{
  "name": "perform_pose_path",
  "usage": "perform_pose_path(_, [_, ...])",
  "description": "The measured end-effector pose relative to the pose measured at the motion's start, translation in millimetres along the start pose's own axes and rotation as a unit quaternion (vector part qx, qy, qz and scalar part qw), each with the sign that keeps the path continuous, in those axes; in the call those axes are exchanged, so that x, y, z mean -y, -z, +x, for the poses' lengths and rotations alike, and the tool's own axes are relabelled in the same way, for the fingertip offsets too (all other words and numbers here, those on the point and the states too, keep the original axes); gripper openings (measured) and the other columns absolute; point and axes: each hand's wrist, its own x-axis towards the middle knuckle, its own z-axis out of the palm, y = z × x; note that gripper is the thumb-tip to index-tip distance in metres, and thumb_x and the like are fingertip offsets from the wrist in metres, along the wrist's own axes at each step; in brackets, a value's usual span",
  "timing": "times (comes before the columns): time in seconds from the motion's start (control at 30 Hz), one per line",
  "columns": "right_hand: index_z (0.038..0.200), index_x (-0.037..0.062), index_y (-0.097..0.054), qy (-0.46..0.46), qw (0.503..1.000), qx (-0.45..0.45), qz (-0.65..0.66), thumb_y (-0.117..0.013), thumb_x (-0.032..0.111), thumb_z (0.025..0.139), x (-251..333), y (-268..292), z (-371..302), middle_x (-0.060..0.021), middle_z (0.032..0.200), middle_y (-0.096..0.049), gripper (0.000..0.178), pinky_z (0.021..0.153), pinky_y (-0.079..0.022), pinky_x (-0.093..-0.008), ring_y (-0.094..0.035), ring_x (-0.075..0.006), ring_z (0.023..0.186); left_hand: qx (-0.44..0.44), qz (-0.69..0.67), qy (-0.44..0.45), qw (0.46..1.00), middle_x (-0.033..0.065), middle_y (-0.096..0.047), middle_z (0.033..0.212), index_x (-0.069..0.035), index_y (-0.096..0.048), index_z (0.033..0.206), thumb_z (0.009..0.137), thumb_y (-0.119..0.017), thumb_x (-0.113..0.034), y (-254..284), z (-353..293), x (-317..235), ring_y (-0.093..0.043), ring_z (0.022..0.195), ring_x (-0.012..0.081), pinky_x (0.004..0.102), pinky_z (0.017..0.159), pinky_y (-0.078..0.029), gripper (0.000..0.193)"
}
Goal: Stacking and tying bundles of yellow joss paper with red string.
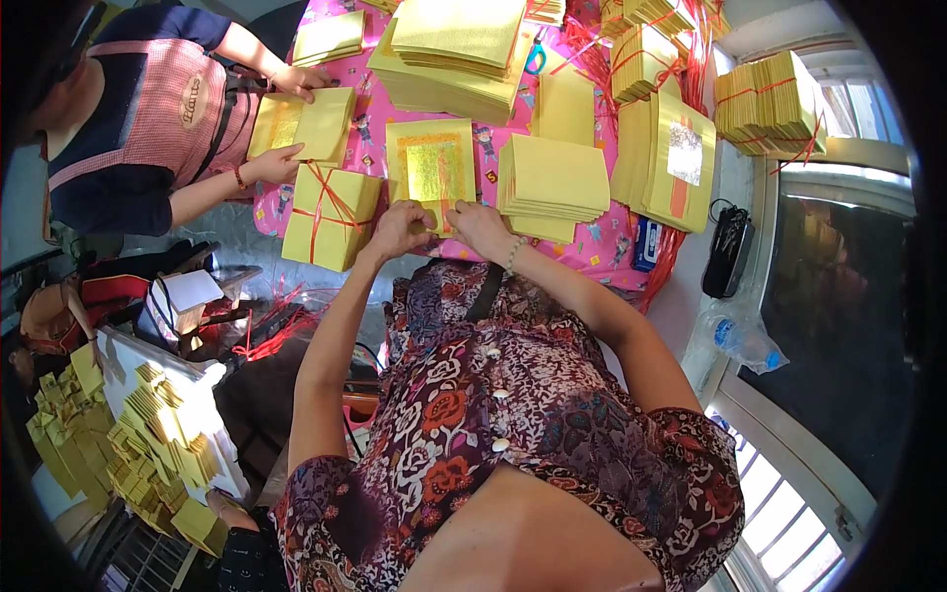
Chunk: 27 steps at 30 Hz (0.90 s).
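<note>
A yellow joss paper sheet with a gold foil square (pixel 431 163) lies on the pink patterned tablecloth (pixel 486 143) in front of me. My left hand (pixel 402 229) has its fingers curled onto the sheet's near left corner. At the near right corner, the bent fingers of my right hand (pixel 480 231) pinch the same edge. To the left stands a yellow paper bundle tied with red string (pixel 330 215). A fanned stack of plain yellow paper (pixel 552 178) sits just right of the sheet. The undersides of both hands' fingertips are hidden.
Across the table's left side a person (pixel 148 128) handles yellow paper. Tall paper stacks (pixel 444 69) fill the far side, near blue-handled scissors (pixel 536 57). Tied bundles (pixel 769 104) stand at right. A plastic bottle (pixel 747 342) and black case (pixel 728 252) lie by the window.
</note>
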Motion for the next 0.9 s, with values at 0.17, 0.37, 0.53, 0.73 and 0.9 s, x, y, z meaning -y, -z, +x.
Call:
perform_pose_path(0.17, [0.091,0.0064,-0.054,-0.006,1.0,0.006,0.013,-0.07,0.018,0.072,-1.7,0.6,1.1,-0.0108,0.089,-0.054,0.027,0.068,-0.051,-0.0419,-0.06,-0.0303,0.085,0.004,-0.015,-0.004,1.0,0.0071,-0.062,0.084,-0.009,-0.064,0.081,0.064,-0.076,-0.016,1.7,1.5,0.8,-0.058,0.088,0.0276,0.0375,0.08,-0.047,0.022])
perform_pose_path(0.37, [0.09,0.0059,-0.055,-0.009,1.0,0.006,0.015,-0.068,0.019,0.074,-0.9,1.0,2.7,-0.0112,0.087,-0.054,0.025,0.067,-0.051,-0.0432,-0.06,-0.031,0.084,0.011,-0.051,0.02,0.998,0.0074,-0.063,0.083,-0.008,-0.065,0.083,0.064,-0.077,-0.016,4.5,2.8,0.0,-0.059,0.086,0.027,0.0379,0.077,-0.048,0.024])
perform_pose_path(0.53, [0.091,0.0033,-0.055,-0.016,0.998,0.02,-0.05,-0.056,0.016,0.083,3.8,1.5,2.0,-0.0126,0.084,-0.055,0.015,0.063,-0.053,-0.0397,-0.061,-0.0295,0.08,0.002,0.014,-0.001,1.0,0.0095,-0.06,0.089,-0.008,-0.064,0.091,0.065,-0.076,-0.02,5.8,-2.3,-14.4,-0.057,0.09,0.029,0.0381,0.078,-0.048,0.031])
perform_pose_path(0.73, [0.09,0.0022,-0.054,0.001,0.999,-0.039,-0.029,-0.055,0.012,0.081,3.1,-7.7,1.5,-0.0123,0.084,-0.054,0.014,0.063,-0.053,-0.038,-0.061,-0.0289,0.078,-0.022,0.133,-0.016,0.991,0.0098,-0.054,0.1,-0.008,-0.059,0.1,0.072,-0.07,-0.019,-1.1,-7.2,-27.5,-0.053,0.094,0.0297,0.0408,0.08,-0.047,0.032])
perform_pose_path(0.9, [0.092,0.0031,-0.054,0.018,0.995,-0.072,-0.063,-0.056,0.013,0.079,9.4,-4.8,4.6,-0.0097,0.083,-0.054,0.016,0.064,-0.052,-0.0366,-0.061,-0.0259,0.078,0.027,0.154,-0.024,0.987,0.0107,-0.057,0.097,-0.007,-0.058,0.098,0.073,-0.067,-0.016,4.4,1.1,-22.7,-0.054,0.092,0.0305,0.0417,0.077,-0.047,0.028])
